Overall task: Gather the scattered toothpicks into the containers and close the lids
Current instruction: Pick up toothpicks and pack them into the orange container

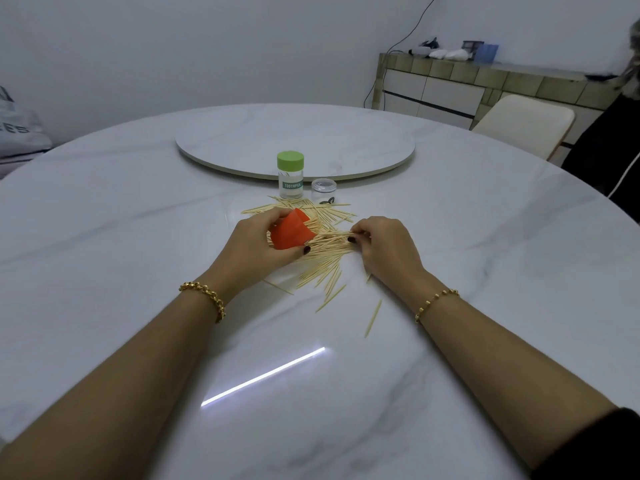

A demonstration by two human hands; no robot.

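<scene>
Marble table [138, 237] holds one round turntable [294, 140] behind the green-lidded jar [290, 174]; in front of that jar, the left hand [254, 245] grips one tilted orange container [291, 234] and the right hand [382, 244] pinches a bundle from the toothpicks [323, 261], too many to count; one clear jar [323, 191] stands just beside that jar

The green-lidded container [290, 175] bears a teal label [292, 185] reading "TOOTHPICK".

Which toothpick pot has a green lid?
The tall clear jar labelled TOOTHPICK, standing behind the toothpicks. The short jar beside it has a clear top; the left hand holds the orange one.
</scene>
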